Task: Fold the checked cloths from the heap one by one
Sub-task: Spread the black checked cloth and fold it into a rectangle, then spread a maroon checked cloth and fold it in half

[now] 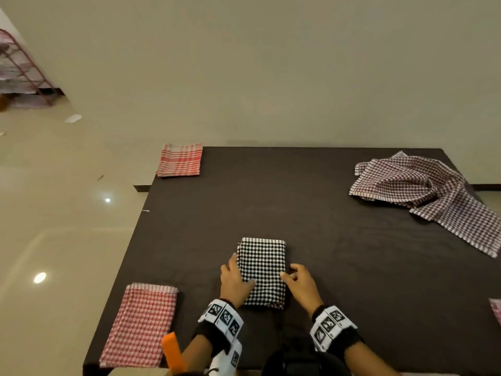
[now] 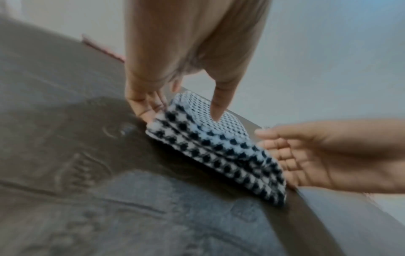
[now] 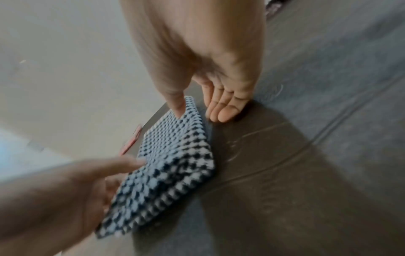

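Observation:
A black-and-white checked cloth lies folded into a small thick rectangle near the front of the dark table. My left hand holds its left edge, thumb on top and fingers tucked under the edge. My right hand is at the right edge: the thumb touches the top, and the straight fingers rest on the table just beside the cloth. The heap of maroon checked cloths lies crumpled at the far right.
A folded red checked cloth lies at the front left of the table. A folded red striped cloth sits on the far left corner. A pink cloth's edge shows at the right border. An orange object is at the bottom edge.

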